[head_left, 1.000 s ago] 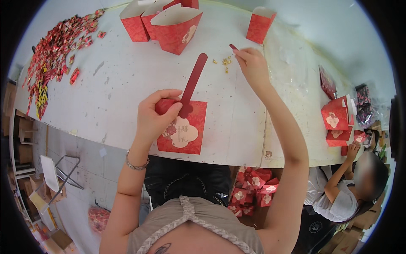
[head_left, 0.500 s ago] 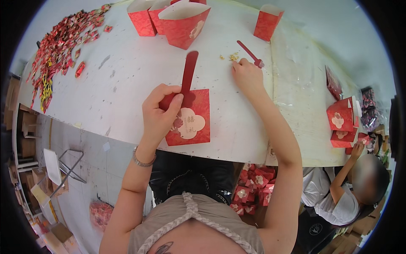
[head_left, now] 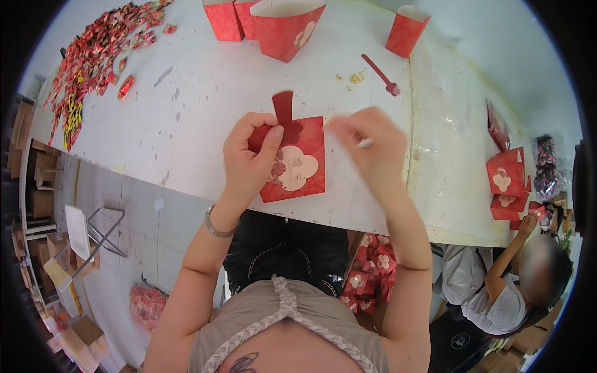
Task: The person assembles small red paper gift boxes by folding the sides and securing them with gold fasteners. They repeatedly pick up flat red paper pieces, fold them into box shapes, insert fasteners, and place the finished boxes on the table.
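Note:
My left hand pinches a dark red paper strap between thumb and fingers. The strap's narrow end sticks up beyond the thumb. Beneath it, a red carton with a cream flower-shaped label lies on the table near its front edge. To the right of the carton, my right hand is raised, slightly blurred, thumb and fingers drawn together. Whatever is between its fingertips is too small to make out. Farther off lie small gold-coloured pieces and another dark red strap.
Several open red cartons stand at the back, another to their right. Red-wrapped pieces are heaped on the table's far left. At right, a co-worker's hand is by more red cartons. A box of red packages sits below the table edge.
My right hand has drawn back from the gold-coloured pieces toward the carton. My left hand still grips the strap, whose raised end now looks shorter. The whole view has shifted slightly.

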A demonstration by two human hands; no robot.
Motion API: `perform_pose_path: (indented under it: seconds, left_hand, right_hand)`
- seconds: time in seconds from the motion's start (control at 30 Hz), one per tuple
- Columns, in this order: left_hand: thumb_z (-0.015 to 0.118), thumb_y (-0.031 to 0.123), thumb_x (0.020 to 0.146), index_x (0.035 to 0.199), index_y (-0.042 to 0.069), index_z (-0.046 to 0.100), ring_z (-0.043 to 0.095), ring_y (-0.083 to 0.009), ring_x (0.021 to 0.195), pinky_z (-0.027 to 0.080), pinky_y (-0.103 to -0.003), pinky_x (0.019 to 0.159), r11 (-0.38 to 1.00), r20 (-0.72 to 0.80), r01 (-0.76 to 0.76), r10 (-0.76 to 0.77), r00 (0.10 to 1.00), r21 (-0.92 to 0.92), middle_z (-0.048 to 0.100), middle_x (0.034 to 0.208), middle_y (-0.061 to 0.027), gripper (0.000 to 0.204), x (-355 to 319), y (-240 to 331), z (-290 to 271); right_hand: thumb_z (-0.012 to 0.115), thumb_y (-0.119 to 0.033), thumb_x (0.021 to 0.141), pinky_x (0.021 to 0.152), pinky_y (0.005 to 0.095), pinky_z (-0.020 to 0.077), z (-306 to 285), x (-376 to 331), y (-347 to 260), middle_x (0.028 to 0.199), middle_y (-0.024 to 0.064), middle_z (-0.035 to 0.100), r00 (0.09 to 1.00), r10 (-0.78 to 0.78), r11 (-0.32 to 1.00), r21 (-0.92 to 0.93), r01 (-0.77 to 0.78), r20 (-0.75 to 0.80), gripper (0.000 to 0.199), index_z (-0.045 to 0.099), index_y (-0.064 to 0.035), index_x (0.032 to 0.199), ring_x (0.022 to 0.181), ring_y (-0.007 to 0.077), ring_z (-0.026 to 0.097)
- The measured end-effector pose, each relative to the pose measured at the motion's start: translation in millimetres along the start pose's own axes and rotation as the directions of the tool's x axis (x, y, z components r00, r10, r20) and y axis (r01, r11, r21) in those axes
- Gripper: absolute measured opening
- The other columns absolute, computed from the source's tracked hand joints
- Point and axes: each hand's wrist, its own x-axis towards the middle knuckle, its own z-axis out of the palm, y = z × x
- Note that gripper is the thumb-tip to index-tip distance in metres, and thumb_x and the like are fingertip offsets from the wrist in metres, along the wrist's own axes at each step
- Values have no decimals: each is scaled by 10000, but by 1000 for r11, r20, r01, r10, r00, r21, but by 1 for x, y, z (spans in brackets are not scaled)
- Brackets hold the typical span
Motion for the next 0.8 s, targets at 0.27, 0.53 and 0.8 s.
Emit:
perform_pose_path:
  seconds: [0.27,0.53,0.8]
  left_hand:
    - [576,14,862,926,30,578,559,-80,659,457,-213,562,973,33,-227,226,974,32,577,842,-34,66,-3,-11,8]
    - [600,-22,794,936,36,586,567,-179,629,457,-265,533,889,98,-452,445,890,69,612,833,-83,153,-11,-18,-6]
    - [703,18,750,850,24,626,582,-169,641,463,-284,577,797,239,-522,467,851,304,636,736,-87,126,-4,15,-10]
  right_hand:
    - [757,-76,627,494,288,411,29,-17,-15,672,13,509,957,-286,955,-97,282,-39,151,652,-78,736,591,178,494]
    - [759,-55,596,554,309,418,25,-24,-33,660,21,484,993,-99,994,-38,101,58,180,626,-69,716,629,200,501]
    - [758,-96,602,646,338,448,16,-16,-13,742,51,584,983,-8,972,231,-35,181,203,624,-72,752,718,256,548]
